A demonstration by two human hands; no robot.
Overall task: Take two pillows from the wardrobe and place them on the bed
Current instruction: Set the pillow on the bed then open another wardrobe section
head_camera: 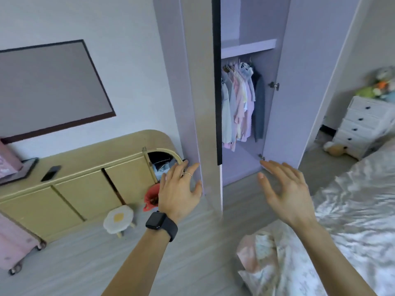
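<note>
Early stage: wardrobe [275, 86] doors open, only hanging clothes [239, 103] visible inside, no pillows seen. Left hand [179, 189] and right hand [286, 193] both spread, empty, before the wardrobe. Bed [352, 210] right of it.

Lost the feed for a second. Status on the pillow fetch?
Left hand open at wardrobe door edge. Right hand open, empty. No pillows visible, only hanging clothes.

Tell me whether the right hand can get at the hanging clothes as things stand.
Probably yes: the wardrobe door stands open and nothing lies between the empty right hand and the hanging clothes, though they hang deeper inside.
</note>
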